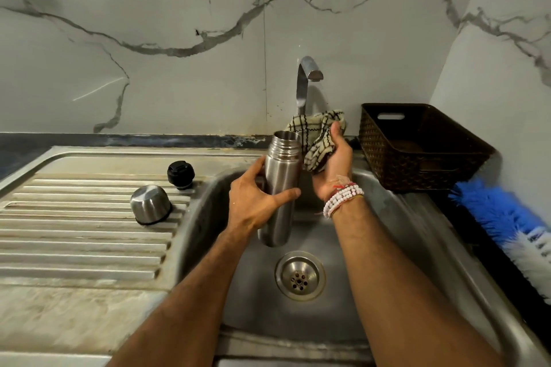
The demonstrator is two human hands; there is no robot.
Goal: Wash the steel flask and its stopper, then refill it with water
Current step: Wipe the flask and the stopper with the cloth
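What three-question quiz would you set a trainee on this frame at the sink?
1. True or false: the black stopper is seated in the mouth of the flask.
2. What does the right hand hold? A) a sponge B) a checked cloth C) a bar of soap
3. Fill in: the left hand grips the flask by its body, holding it upright over the ____.

Key: 1 false, the stopper stands on the ribbed drainboard; 2 B; 3 sink.
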